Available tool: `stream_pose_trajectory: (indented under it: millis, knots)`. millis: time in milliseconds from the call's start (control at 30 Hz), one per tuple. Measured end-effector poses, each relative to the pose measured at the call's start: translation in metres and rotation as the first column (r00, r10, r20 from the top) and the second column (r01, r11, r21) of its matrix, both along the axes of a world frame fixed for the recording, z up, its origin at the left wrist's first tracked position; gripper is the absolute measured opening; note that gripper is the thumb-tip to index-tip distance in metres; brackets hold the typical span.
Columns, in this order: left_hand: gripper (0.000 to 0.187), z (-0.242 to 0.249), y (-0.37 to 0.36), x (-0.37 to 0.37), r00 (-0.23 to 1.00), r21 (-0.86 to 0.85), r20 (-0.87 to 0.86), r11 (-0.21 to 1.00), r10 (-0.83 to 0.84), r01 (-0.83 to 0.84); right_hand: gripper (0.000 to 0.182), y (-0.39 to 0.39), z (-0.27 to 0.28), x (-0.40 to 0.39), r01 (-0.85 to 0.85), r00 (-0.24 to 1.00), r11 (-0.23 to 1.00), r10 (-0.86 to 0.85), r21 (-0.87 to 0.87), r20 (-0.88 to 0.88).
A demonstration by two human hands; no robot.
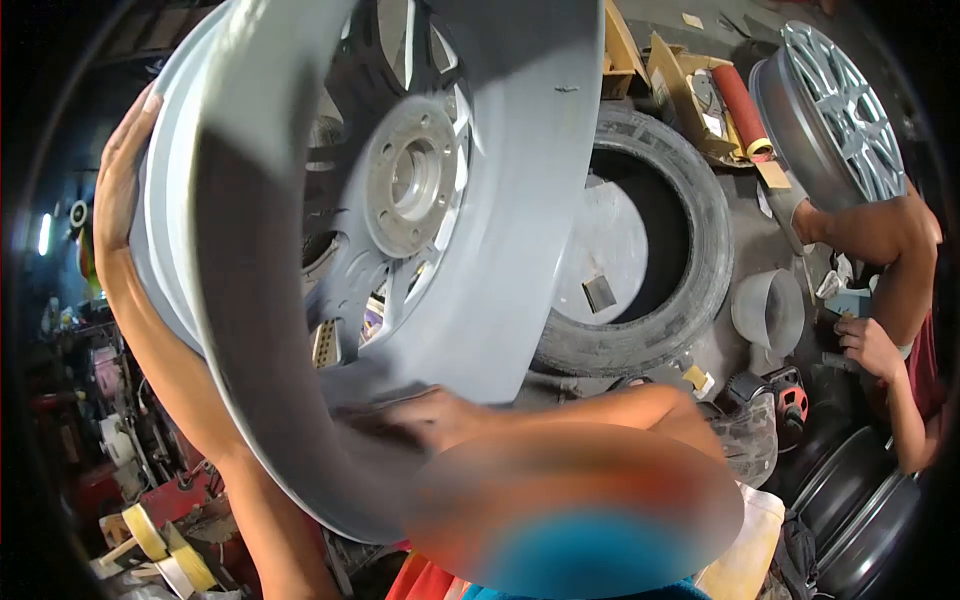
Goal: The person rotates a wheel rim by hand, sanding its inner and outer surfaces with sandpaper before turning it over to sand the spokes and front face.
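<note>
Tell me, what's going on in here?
Someone has a big metal wheel rim tilted up close in front of them. Their left hand steadies its outer edge, while their right hand is down at the inside of the barrel, too blurred to tell if it holds anything. Beyond it, a loose tire lies on the floor, and another person sits on the right near a second spoked rim.

Bare forearms [170, 345] — clothing [418, 578] red and bright blue, partly blurred.
</note>
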State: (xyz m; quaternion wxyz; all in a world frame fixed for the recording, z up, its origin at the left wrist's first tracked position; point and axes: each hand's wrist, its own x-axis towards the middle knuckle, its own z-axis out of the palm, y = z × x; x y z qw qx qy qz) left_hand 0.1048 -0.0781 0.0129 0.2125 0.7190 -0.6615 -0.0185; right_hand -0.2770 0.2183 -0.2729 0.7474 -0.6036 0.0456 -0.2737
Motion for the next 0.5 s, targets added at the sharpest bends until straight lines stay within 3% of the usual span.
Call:
stream_pose_trajectory:
  millis: [67, 100, 133, 167, 200, 233, 267, 300, 333, 367, 400, 467, 500]
  knots:
    - [0.043, -0.005, 0.064, -0.094, 0.936, -0.053, -0.334, 0.994, -0.111, 0.099, 0.047, -0.015, -0.131, 0.004, 0.156, 0.972, 0.961, -0.108, -0.228, 0.207]
    - [0.047, -0.006, 0.072, -0.11, 0.907, -0.064, -0.406, 0.993, -0.113, 0.096, 0.053, -0.052, -0.217, -0.008, 0.095, 0.975, 0.798, -0.196, -0.595, -0.108]
    - [0.052, -0.008, 0.074, -0.118, 0.874, -0.068, -0.473, 0.994, -0.109, 0.086, 0.052, -0.111, -0.255, -0.031, -0.154, 0.824, 0.523, -0.401, -0.839, -0.401]
    - [0.056, -0.009, 0.078, -0.129, 0.843, -0.075, -0.527, 0.994, -0.111, 0.083, 0.05, -0.179, -0.284, -0.053, -0.16, 0.759, 0.282, -0.577, -0.946, -0.3]
    - [0.056, -0.009, 0.076, -0.126, 0.847, -0.08, -0.52, 0.994, -0.11, 0.081, 0.049, -0.244, -0.23, -0.074, -0.335, 0.68, 0.194, -0.628, -0.922, -0.379]
    - [0.055, -0.009, 0.074, -0.119, 0.845, -0.089, -0.521, 0.992, -0.126, 0.092, 0.048, -0.293, -0.201, -0.092, -0.408, 0.602, -0.021, -0.758, -0.913, -0.251]
    - [0.054, -0.008, 0.072, -0.115, 0.843, -0.094, -0.52, 0.99, -0.139, 0.105, 0.05, -0.338, -0.174, -0.103, -0.487, 0.551, -0.136, -0.815, -0.863, -0.182]
    - [0.056, -0.007, 0.072, -0.119, 0.822, -0.065, -0.551, 0.989, -0.145, 0.131, 0.054, -0.373, -0.142, -0.111, -0.555, 0.5, -0.169, -0.851, -0.815, -0.164]
    - [0.056, -0.002, 0.07, -0.115, 0.822, -0.054, -0.553, 0.99, -0.136, 0.127, 0.037, -0.403, -0.139, -0.121, -0.329, 0.514, -0.403, -0.835, -0.854, 0.196]
    - [0.043, 0.006, 0.065, -0.104, 0.87, -0.073, -0.178, 0.888, -0.46, 0.455, 0.033, -0.399, -0.087, -0.12, -0.617, 0.35, -0.218, -0.937, -0.756, -0.016]
    - [0.034, 0.012, 0.06, -0.087, 0.671, 0.041, 0.21, 0.692, -0.711, 0.72, 0.051, -0.397, -0.06, -0.125, -0.687, 0.31, -0.173, -0.948, -0.706, -0.069]
    - [0.034, 0.002, -0.004, 0.024, 0.959, 0.038, 0.21, 0.982, -0.191, 0.187, 0.056, -0.405, -0.097, -0.127, -0.613, 0.404, -0.275, -0.915, -0.74, 0.005]
    - [0.034, -0.002, -0.035, 0.077, 0.976, 0.067, 0.199, 0.993, 0.085, -0.1, 0.058, -0.383, -0.113, -0.119, -0.653, 0.391, -0.183, -0.912, -0.735, -0.121]
